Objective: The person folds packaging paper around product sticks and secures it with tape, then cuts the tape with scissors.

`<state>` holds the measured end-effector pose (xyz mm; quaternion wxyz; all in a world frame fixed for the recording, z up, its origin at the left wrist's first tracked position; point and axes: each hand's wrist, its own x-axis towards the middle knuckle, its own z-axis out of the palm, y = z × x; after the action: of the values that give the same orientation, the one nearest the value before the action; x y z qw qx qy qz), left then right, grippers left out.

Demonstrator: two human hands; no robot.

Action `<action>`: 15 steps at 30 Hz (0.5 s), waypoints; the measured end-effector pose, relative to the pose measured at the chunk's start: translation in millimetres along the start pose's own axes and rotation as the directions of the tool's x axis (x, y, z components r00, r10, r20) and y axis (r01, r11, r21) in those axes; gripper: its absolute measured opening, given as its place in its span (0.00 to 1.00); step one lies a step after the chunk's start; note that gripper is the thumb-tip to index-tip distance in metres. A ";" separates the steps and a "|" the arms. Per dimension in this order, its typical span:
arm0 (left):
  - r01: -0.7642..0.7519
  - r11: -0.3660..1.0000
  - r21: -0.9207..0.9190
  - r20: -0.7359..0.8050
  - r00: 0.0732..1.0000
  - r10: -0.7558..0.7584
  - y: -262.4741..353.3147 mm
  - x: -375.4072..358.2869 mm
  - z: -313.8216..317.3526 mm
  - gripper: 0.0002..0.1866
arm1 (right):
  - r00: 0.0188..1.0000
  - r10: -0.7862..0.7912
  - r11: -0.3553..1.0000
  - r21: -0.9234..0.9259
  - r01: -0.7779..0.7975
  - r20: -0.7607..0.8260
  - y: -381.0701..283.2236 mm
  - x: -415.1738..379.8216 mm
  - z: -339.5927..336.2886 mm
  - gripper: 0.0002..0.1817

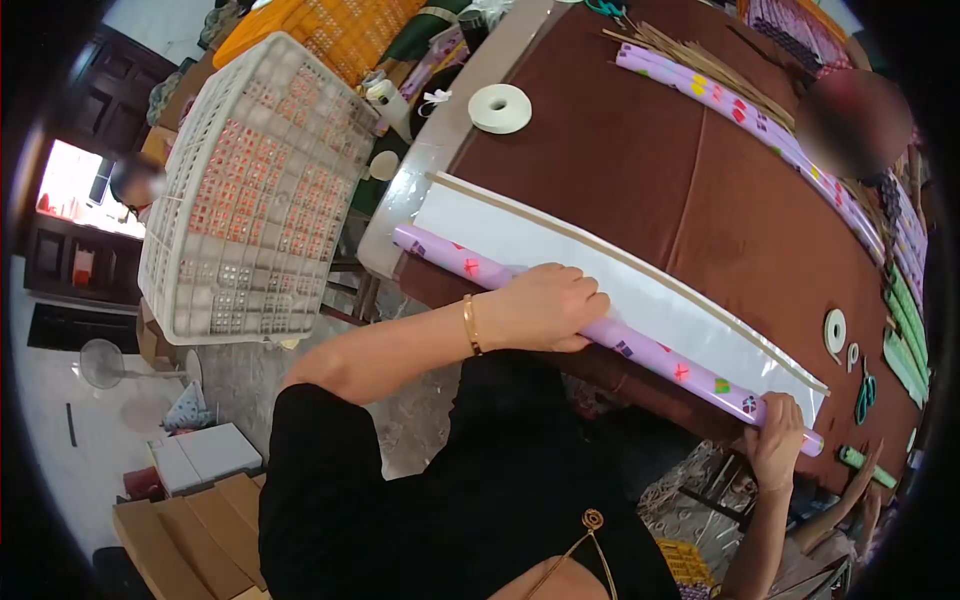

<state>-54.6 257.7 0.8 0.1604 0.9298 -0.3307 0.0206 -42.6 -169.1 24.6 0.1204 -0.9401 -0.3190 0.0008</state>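
Note:
A long roll of purple wrapping paper (655,355) with small coloured shapes lies along the near edge of the brown table (620,170). Its unrolled white sheet (560,250) stretches away from it, edged by a thin tan strip. My left hand (540,305), with a gold bangle at the wrist, is closed over the roll near its middle. My right hand (778,435) grips the roll close to its right end.
A white tape roll (499,108) sits at the table's far left. Another purple roll (760,125) and thin sticks lie at the far side, next to another person. A smaller tape roll (834,330) and green scissors (864,392) are at right. A large white crate (250,190) stands left.

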 end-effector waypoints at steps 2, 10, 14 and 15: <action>0.066 0.991 -0.116 0.067 0.996 -0.059 -1.0 2.3 1.1 0.17 | 0.997 0.071 0.986 -0.151 -0.070 0.004 9.0 0.7 0.1 0.20; 0.022 0.985 0.171 -0.230 0.973 0.018 -1.6 37.8 -38.7 0.09 | 0.992 0.125 0.990 -0.073 -0.124 0.005 32.2 15.3 -22.7 0.14; 0.095 0.993 -0.074 0.081 0.993 -0.089 5.3 48.1 -65.6 0.08 | 0.961 -0.085 0.908 -0.417 -0.034 -0.262 76.5 40.5 -52.3 0.10; 0.105 0.991 -0.088 0.087 0.991 -0.098 6.5 50.0 -72.3 0.09 | 0.957 -0.104 0.910 -0.414 -0.019 -0.272 79.1 47.4 -60.3 0.08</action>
<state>-14.7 245.1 78.4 0.1901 0.9371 -0.2898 -0.0414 47.3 -214.9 68.8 -0.0354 -0.9269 -0.3116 -0.2061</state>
